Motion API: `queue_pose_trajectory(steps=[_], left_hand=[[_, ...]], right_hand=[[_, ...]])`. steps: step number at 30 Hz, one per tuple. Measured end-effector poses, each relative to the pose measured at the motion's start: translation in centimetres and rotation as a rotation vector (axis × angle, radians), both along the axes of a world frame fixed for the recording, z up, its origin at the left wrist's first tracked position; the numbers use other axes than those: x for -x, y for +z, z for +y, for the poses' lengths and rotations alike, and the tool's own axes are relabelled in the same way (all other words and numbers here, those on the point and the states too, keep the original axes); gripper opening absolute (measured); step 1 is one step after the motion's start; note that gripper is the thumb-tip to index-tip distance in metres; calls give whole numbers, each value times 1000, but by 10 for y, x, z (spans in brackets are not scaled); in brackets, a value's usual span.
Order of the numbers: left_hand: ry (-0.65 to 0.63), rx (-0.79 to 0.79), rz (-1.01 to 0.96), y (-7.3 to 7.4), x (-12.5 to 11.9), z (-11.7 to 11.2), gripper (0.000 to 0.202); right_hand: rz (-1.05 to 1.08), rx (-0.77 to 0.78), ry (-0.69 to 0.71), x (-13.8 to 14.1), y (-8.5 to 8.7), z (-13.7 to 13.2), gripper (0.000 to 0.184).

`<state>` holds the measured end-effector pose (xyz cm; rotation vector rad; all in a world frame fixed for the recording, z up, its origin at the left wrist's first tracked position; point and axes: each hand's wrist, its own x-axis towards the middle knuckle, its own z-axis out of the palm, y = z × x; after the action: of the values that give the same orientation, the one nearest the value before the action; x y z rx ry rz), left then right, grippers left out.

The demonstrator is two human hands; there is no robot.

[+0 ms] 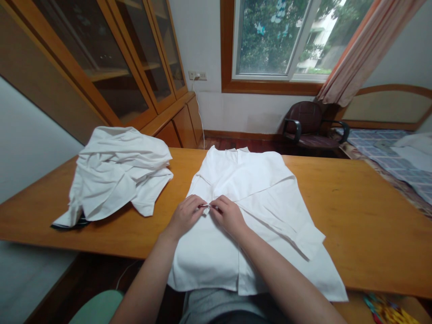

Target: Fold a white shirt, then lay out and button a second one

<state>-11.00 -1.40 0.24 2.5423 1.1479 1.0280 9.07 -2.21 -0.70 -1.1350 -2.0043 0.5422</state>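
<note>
Pinching a small fold of the white shirt (209,265) between thumb and fingertips, the left hand (189,213) and the right hand (227,213) nearly meet over the middle of the garment. Under the table's near right edge, a brown box or drawer (417,309) contains bright items (393,311), too blurred to identify. At far left, a wooden cabinet (165,105) has shelves behind glass doors; their contents are unclear. The shirt lies spread on the wooden table (364,225), collar toward the window (266,40), one sleeve folded across its front. To its left, well apart, rests a crumpled heap of white cloth (114,175). Beyond the table stand a dark chair (305,121) and a bed (388,144); a pink curtain (374,49) hangs beside the window.
</note>
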Motion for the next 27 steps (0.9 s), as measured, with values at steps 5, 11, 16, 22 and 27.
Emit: queue_pose_trajectory(steps=[5,11,16,22,27], left_hand=[[-8,-1,-17,-2,0,0,4],[-3,-28,-11,-2,1,1,5],[4,-37,-9,1,0,0,5],[13,-47,-1,4,-2,-1,4],[18,-45,28,5,-2,-1,5]], right_hand=[[2,-18,13,-1,-2,0,11],[-2,-15,10,-1,-2,0,11],[4,-11,11,-1,-1,0,10],[5,-4,6,-1,0,-1,10],[9,1,4,-1,3,-2,10]])
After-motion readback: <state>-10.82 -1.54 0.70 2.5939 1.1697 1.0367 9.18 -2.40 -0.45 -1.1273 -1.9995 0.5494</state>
